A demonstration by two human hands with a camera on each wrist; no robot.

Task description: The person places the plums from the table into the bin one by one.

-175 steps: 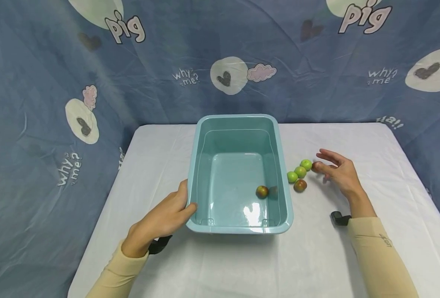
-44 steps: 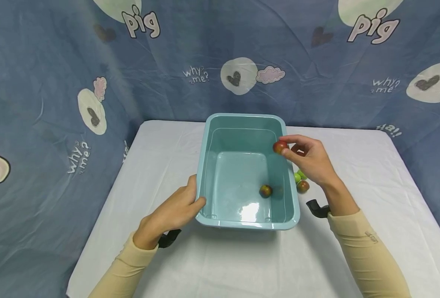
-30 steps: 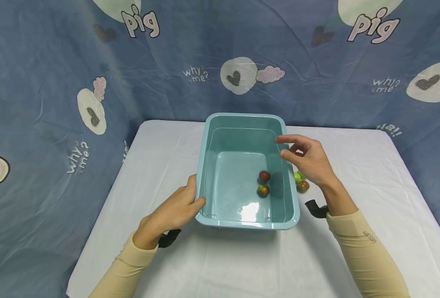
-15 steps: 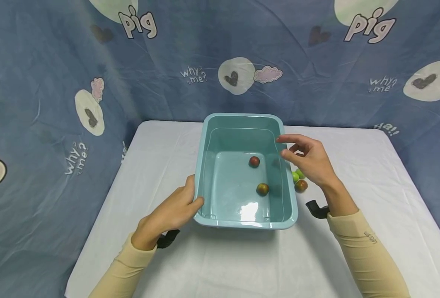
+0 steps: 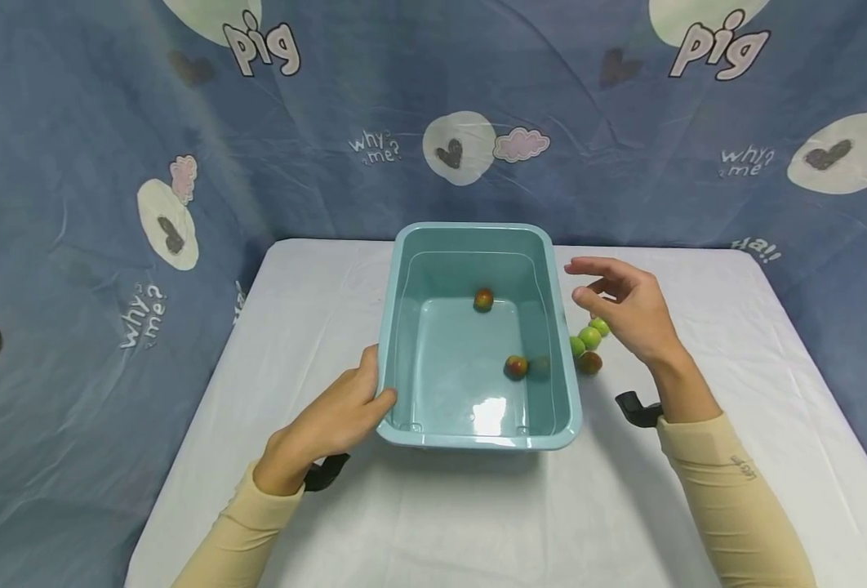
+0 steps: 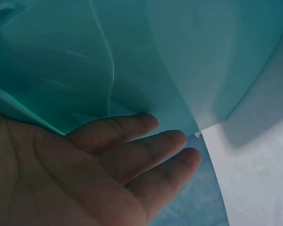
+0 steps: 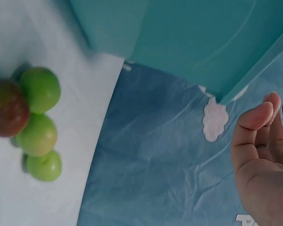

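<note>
Right hand is hovering empty with the fingers loosely spread, just off the right wall of the teal rectangular plastic tub. The little cluster of green and reddish round fruits sits on the white tablecloth right under and a bit nearer than that hand, so it's way closer than the other one. Left hand has fingers flat against the tub's near-left rim, thumb on the edge; two reddish fruits inside, one by the far wall and one nearer.

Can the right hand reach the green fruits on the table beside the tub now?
Probably yes. The right hand hovers open and holds nothing, just above the green fruits, which lie in the open on the table outside the tub. Nothing stands between them.
</note>
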